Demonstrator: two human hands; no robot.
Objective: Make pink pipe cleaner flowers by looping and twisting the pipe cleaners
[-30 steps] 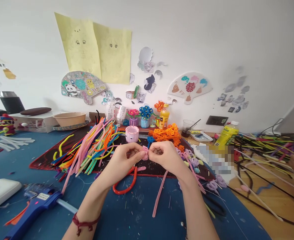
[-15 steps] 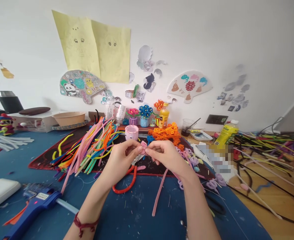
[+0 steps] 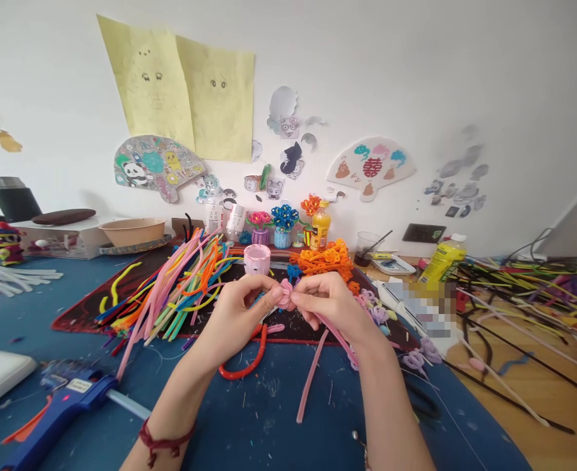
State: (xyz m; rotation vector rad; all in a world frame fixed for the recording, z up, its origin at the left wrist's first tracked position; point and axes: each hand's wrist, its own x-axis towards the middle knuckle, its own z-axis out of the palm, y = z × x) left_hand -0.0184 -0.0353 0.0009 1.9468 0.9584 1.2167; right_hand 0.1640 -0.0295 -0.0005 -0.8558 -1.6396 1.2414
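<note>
Between my two hands is a small pink pipe-cleaner flower (image 3: 284, 294) with looped petals, raised above the dark mat. My left hand (image 3: 249, 304) pinches its left side between thumb and fingers. On the other side, my right hand (image 3: 328, 301) grips it, and a pink stem runs down from under that palm. Below them lie scissors with red handles (image 3: 245, 374), their blades partly hidden by my left hand. A loose pink pipe cleaner (image 3: 311, 379) rests on the blue table cover. Just behind stands a pink cup-shaped pot (image 3: 257, 260).
A bundle of coloured pipe cleaners (image 3: 171, 288) lies left. Orange pipe-cleaner flowers (image 3: 325, 259) and lilac ones (image 3: 416, 360) are at right. A blue glue gun (image 3: 67, 399) sits front left. Bottles and small flower pots line the wall; a phone (image 3: 411, 304) lies right.
The pink flower has turned, so more of its looped petals show, and it sits slightly further right. A pink stem now shows below my right hand. The view has shifted a little.
</note>
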